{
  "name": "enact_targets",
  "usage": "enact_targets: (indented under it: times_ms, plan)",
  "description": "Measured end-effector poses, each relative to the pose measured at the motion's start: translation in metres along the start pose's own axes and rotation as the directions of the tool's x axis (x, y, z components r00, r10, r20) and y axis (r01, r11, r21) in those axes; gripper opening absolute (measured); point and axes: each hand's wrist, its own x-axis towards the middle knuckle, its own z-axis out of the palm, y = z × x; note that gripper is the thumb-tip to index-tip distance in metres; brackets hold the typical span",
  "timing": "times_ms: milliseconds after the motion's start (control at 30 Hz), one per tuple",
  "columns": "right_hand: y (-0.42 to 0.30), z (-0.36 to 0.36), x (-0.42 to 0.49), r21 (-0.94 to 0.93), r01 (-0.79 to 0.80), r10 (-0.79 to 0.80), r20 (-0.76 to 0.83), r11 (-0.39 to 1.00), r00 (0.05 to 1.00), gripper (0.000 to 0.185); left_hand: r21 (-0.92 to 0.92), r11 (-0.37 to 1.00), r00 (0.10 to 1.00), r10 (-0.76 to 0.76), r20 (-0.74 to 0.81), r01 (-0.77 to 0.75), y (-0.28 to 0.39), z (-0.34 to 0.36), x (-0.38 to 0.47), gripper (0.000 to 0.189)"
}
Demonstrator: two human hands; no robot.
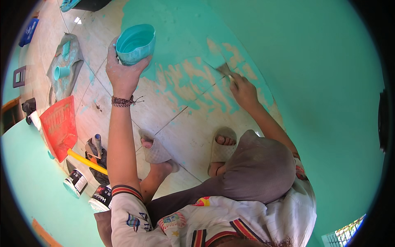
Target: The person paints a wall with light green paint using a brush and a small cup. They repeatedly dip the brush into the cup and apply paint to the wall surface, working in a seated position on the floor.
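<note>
My left hand (125, 71) holds up a cut plastic container (135, 46), coated in turquoise paint, with its open top facing me. Lower right of it, my right hand (243, 89) grips the handle of a putty knife (223, 68), whose metal blade meets the paint-covered floor. Turquoise paint (172, 34) lies thick over the tiles towards the top of the view. Nearer my feet it thins into streaks, with bare tile (197, 92) showing between them. The fingertips of my right hand are partly hidden.
A green wall (321, 77) rises at the right. On the left are a stained cloth (75, 66) with a small turquoise cup (61, 73), a red dustpan (60, 126) with a yellow handle, a black plastic bag (100, 173) and paint tubs (101, 197). My slippered feet rest on the tiles.
</note>
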Motion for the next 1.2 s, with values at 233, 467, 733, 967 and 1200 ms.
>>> enact_targets:
  times_ms: [233,467,733,967,1200]
  plan:
    - [-0.020,0.034,0.115,0.168,0.081,-0.067,-0.086,0.983,0.994,0.028,0.101,0.995,0.998,-0.004,0.055,-0.002,-0.015,0.001,-0.019,0.077]
    - [-0.058,-0.016,0.120,0.248,0.288,-0.249,-0.175,0.925,0.952,0.031,0.273,0.961,0.991,-0.069,0.112,0.036,-0.028,0.018,-0.018,0.081]
    - [-0.113,-0.102,0.119,-0.333,0.542,-0.614,-0.166,0.771,0.772,0.038,0.174,0.985,0.996,0.000,0.090,-0.016,-0.013,0.046,-0.002,0.081]
    - [-0.082,-0.096,0.084,0.043,0.128,-0.123,-0.111,0.991,0.986,0.035,0.055,0.997,0.998,0.048,-0.050,-0.046,-0.011,0.039,0.008,0.077]
    - [-0.042,-0.004,0.016,-0.064,-0.081,0.093,0.227,0.995,0.969,0.037,-0.006,0.999,0.996,-0.048,-0.068,0.048,-0.008,0.005,0.009,0.078]
